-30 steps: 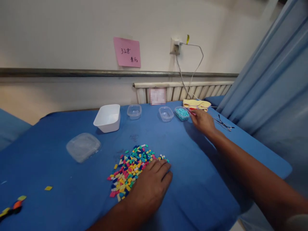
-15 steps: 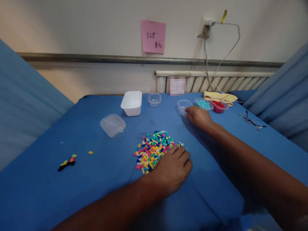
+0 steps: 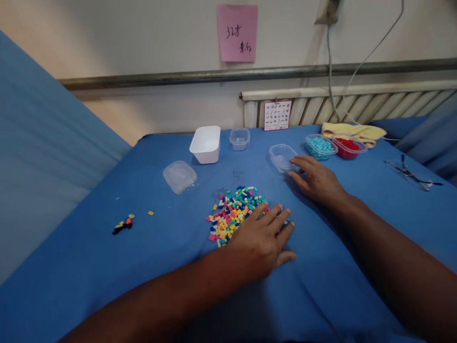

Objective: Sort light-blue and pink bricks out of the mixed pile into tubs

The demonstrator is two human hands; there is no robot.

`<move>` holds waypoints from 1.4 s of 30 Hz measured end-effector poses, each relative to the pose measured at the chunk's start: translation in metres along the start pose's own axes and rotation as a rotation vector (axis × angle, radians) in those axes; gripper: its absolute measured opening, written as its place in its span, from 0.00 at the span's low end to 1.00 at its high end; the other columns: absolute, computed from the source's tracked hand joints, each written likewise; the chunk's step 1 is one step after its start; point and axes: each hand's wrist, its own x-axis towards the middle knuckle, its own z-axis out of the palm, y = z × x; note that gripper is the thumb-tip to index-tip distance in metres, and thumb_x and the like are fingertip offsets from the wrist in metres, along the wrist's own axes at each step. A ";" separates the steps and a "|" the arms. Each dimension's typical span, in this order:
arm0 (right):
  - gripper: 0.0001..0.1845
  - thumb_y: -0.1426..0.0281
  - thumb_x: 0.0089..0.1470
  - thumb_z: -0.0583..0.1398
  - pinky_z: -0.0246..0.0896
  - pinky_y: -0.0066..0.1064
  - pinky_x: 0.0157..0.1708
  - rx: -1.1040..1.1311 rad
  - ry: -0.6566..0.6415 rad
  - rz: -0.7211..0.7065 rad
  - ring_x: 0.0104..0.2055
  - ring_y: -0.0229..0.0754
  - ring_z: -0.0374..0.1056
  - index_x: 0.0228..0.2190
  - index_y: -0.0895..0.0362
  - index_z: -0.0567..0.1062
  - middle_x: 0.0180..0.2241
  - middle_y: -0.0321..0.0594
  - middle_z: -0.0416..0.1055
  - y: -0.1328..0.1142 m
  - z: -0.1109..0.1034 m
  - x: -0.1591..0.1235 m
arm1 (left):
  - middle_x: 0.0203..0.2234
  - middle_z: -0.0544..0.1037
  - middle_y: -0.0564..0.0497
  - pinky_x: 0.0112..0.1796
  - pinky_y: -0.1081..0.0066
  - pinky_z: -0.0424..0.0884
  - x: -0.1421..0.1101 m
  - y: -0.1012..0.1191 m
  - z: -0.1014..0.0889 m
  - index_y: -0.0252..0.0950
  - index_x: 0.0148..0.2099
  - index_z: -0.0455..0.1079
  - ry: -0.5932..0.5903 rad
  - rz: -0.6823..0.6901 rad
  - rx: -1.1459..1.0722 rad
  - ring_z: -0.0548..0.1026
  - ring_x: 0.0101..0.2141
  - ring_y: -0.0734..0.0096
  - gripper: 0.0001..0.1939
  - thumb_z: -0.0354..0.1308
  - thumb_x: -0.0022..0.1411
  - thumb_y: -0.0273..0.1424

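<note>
My left hand [image 3: 262,238] lies over the right side of a pile of small coloured blocks [image 3: 232,214], fingers and thumb spread apart. The part of the pile beneath it is hidden. My right hand [image 3: 316,178] is at the right edge of a clear plastic container [image 3: 280,159], its thumb and fingers apart by the rim. Whether the fingertips touch it I cannot tell. Just beyond that hand stand a container of turquoise blocks [image 3: 320,145] and a container of red blocks [image 3: 347,145].
A white tub [image 3: 206,145], another clear container [image 3: 239,139] and a clear lid [image 3: 180,177] are at the back. Several black, yellow and orange pieces [image 3: 124,224] lie at left. Eyeglasses [image 3: 412,175] and a yellow cloth [image 3: 353,131] are at right.
My view has tilted down and turned left. My right hand's fingers have opened away from the clear container's rim. The left hand's fingers have spread wider, its thumb now showing.
</note>
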 end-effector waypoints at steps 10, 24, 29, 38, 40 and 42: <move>0.17 0.60 0.71 0.58 0.74 0.43 0.48 0.078 -0.152 -0.127 0.47 0.52 0.79 0.52 0.54 0.80 0.50 0.48 0.82 -0.001 -0.018 -0.005 | 0.77 0.57 0.41 0.71 0.39 0.54 0.006 -0.060 -0.047 0.41 0.76 0.64 -0.353 -0.355 -0.059 0.58 0.75 0.43 0.31 0.45 0.82 0.50; 0.16 0.60 0.74 0.55 0.73 0.42 0.46 0.155 -0.046 -0.216 0.45 0.50 0.79 0.45 0.50 0.83 0.44 0.45 0.84 -0.039 -0.043 -0.009 | 0.77 0.57 0.35 0.73 0.53 0.54 0.018 -0.080 -0.018 0.29 0.78 0.58 -0.287 -0.545 -0.171 0.57 0.75 0.50 0.38 0.35 0.83 0.50; 0.17 0.62 0.75 0.55 0.71 0.39 0.43 0.143 -0.301 -0.449 0.42 0.49 0.78 0.42 0.54 0.83 0.38 0.46 0.82 -0.057 -0.021 -0.018 | 0.76 0.55 0.31 0.73 0.52 0.54 0.041 -0.085 -0.010 0.26 0.77 0.59 -0.315 -0.521 -0.136 0.57 0.75 0.49 0.35 0.37 0.84 0.46; 0.13 0.67 0.71 0.58 0.71 0.35 0.42 0.235 -0.314 -0.352 0.41 0.47 0.81 0.47 0.52 0.84 0.41 0.43 0.85 -0.037 -0.013 -0.022 | 0.79 0.45 0.33 0.75 0.47 0.46 0.027 -0.029 -0.021 0.27 0.81 0.49 -0.348 -0.397 -0.184 0.46 0.78 0.44 0.44 0.39 0.81 0.57; 0.13 0.68 0.70 0.59 0.72 0.35 0.41 0.265 -0.303 -0.320 0.41 0.47 0.81 0.47 0.52 0.84 0.41 0.42 0.85 -0.038 -0.013 -0.023 | 0.79 0.45 0.31 0.75 0.48 0.44 0.024 -0.018 -0.016 0.24 0.80 0.49 -0.317 -0.368 -0.159 0.44 0.78 0.44 0.45 0.40 0.80 0.56; 0.12 0.68 0.69 0.59 0.72 0.34 0.38 0.294 -0.312 -0.293 0.38 0.46 0.81 0.46 0.51 0.84 0.39 0.40 0.85 -0.040 -0.014 -0.024 | 0.79 0.45 0.32 0.75 0.48 0.44 0.023 -0.014 -0.013 0.23 0.80 0.49 -0.312 -0.367 -0.144 0.44 0.78 0.45 0.44 0.40 0.81 0.55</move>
